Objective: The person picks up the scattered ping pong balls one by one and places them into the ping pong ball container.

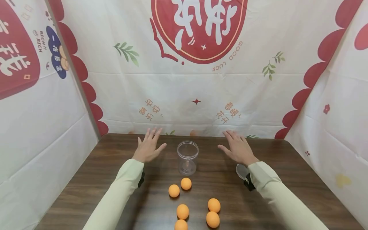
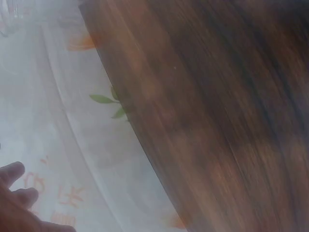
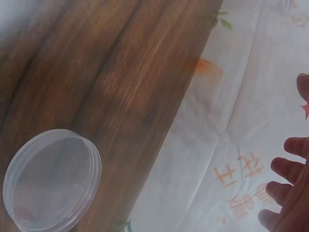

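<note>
A clear plastic jar (image 1: 187, 158) stands upright and uncapped near the back middle of the table. My left hand (image 1: 148, 147) is to its left, fingers spread and nothing in them. On the jar's other side my right hand (image 1: 237, 147) reaches out with its fingers extended, also holding nothing. Beneath the right wrist lies a clear round lid (image 3: 53, 181), partly covered by the sleeve in the head view. Several orange balls lie in front of the jar, among them a near one (image 1: 186, 183) and a pair at the right, the lower one (image 1: 212, 219) touching its neighbour.
The dark wood table (image 1: 161, 204) ends at a back edge just past the hands. A white printed cloth (image 1: 184, 86) hangs behind it, with more cloth at the left and right sides. The lowest ball (image 1: 181, 225) is cut off by the frame.
</note>
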`<action>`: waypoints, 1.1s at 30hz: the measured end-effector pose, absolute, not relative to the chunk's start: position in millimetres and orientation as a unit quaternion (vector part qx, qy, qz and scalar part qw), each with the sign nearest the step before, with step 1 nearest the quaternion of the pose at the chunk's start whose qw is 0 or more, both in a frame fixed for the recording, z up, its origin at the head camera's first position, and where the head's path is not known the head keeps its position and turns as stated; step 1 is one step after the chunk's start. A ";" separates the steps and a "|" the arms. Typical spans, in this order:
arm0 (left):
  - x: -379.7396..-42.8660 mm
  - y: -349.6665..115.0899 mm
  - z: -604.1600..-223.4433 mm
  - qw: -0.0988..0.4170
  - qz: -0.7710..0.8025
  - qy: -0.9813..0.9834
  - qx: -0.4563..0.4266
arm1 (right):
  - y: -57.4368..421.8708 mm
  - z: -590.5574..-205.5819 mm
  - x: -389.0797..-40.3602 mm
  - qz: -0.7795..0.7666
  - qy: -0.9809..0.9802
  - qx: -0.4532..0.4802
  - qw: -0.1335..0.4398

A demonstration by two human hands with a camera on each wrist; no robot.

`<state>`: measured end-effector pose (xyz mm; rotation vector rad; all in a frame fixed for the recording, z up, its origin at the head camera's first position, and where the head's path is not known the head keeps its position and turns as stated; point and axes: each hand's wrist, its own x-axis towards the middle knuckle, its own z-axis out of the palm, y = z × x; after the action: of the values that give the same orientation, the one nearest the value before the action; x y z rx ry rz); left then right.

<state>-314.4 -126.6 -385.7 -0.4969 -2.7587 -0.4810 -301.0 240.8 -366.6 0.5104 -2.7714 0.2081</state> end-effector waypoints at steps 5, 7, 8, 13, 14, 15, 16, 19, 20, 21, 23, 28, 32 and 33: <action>-309.2 -120.9 -385.5 0.146 -0.182 -0.954 -0.189 | 238.5 -368.4 -288.0 0.080 -0.953 0.225 0.186; -307.1 -118.2 -385.8 0.147 -0.192 -0.948 -0.208 | 236.9 -369.5 -283.0 0.083 -0.949 0.239 0.187; -306.2 -116.7 -386.1 0.144 -0.197 -0.945 -0.219 | 236.1 -369.9 -280.4 0.085 -0.949 0.242 0.185; -303.4 -109.1 -389.2 0.100 -0.228 -0.932 -0.262 | 230.6 -374.0 -267.3 0.088 -0.953 0.245 0.156; -303.2 -107.9 -390.3 0.091 -0.233 -0.931 -0.266 | 229.2 -375.3 -264.7 0.086 -0.954 0.246 0.151; -303.2 -106.7 -391.5 0.085 -0.240 -0.929 -0.269 | 227.5 -376.6 -262.1 0.086 -0.954 0.247 0.146; -303.1 -105.7 -392.8 0.080 -0.247 -0.927 -0.271 | 225.7 -377.9 -259.6 0.085 -0.954 0.249 0.142; -302.5 -103.1 -396.7 0.075 -0.262 -0.921 -0.277 | 220.0 -380.9 -251.9 0.088 -0.956 0.250 0.127; -302.2 -102.0 -397.7 0.075 -0.267 -0.920 -0.278 | 218.2 -381.5 -249.4 0.088 -0.957 0.249 0.122; -301.9 -100.9 -398.5 0.073 -0.270 -0.919 -0.278 | 216.5 -381.9 -246.7 0.091 -0.957 0.248 0.117; -301.2 -98.6 -399.6 0.069 -0.278 -0.916 -0.280 | 213.5 -382.6 -242.0 0.091 -0.959 0.248 0.106; -298.9 -91.8 -398.9 0.065 -0.301 -0.906 -0.289 | 206.6 -383.7 -230.0 0.090 -0.961 0.251 0.069; -298.3 -86.9 -398.6 0.065 -0.305 -0.903 -0.297 | 202.4 -387.0 -221.0 0.099 -0.961 0.257 0.027; -298.5 -85.9 -398.8 0.065 -0.305 -0.902 -0.299 | 201.6 -388.2 -219.2 0.102 -0.960 0.261 0.017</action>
<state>-298.5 -85.9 -398.8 -0.9013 -2.7218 -0.9193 -219.2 201.6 -388.2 0.8102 -2.9831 0.3180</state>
